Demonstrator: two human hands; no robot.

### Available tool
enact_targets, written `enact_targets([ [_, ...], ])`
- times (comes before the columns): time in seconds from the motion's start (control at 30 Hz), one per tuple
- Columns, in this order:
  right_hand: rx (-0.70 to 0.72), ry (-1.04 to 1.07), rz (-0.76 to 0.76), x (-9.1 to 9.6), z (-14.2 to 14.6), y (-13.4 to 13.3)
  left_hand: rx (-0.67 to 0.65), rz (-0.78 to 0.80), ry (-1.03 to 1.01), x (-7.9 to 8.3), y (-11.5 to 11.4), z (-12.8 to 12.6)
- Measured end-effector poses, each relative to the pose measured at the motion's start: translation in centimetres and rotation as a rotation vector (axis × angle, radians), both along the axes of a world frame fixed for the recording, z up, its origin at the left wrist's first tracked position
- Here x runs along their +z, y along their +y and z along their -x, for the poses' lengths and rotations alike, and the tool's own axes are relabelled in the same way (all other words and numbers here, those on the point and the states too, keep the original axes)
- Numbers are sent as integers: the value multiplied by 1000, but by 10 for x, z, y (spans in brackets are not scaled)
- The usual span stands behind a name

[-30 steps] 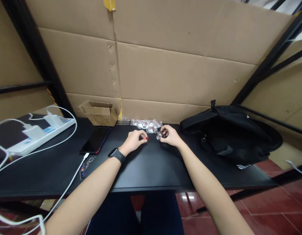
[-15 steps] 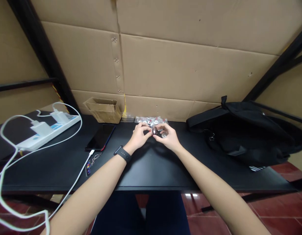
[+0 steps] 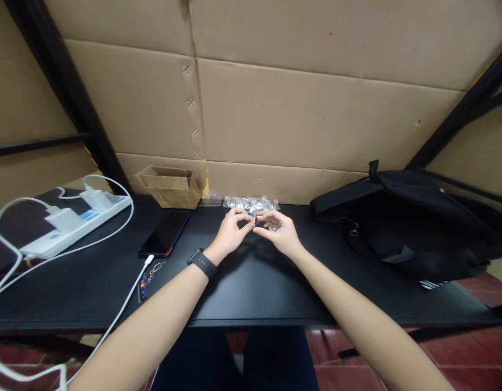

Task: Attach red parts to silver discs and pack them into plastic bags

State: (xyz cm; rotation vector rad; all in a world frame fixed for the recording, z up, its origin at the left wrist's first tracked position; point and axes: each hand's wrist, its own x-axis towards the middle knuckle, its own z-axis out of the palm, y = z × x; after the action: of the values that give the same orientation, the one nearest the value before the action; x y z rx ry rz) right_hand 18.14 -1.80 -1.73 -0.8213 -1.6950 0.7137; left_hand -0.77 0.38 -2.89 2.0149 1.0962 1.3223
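Note:
My left hand and my right hand meet above the middle of the black table. Between their fingertips they pinch a small dark round piece, now seen nearly edge-on; its exact kind is too small to make out. A second small silvery round piece sits against the curled fingers of my right hand. Something red shows at the left fingertips, too small to name. Just behind the hands lie several clear plastic packets with silvery and red contents.
To the left are an open cardboard box, a dark phone, a white cable, a keychain and a white power strip with chargers. A black bag fills the right side. Cardboard panels wall the back.
The dark round piece has turned between my fingers, from showing its rounded face to looking thin. Both hands stay in almost the same place; the view has shifted slightly.

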Motion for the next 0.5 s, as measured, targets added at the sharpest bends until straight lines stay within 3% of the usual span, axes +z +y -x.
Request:
enact_targets([
  [0.2,60,17,129,3,-6,2,8,-3,-20,6,-4,2],
  [0.3,76,-65,73,4,-10,4,4,-14,-7,7,-5,2],
  [0.5,-27,-221,-23,5,-15,5,41,-26,86,5,-4,1],
])
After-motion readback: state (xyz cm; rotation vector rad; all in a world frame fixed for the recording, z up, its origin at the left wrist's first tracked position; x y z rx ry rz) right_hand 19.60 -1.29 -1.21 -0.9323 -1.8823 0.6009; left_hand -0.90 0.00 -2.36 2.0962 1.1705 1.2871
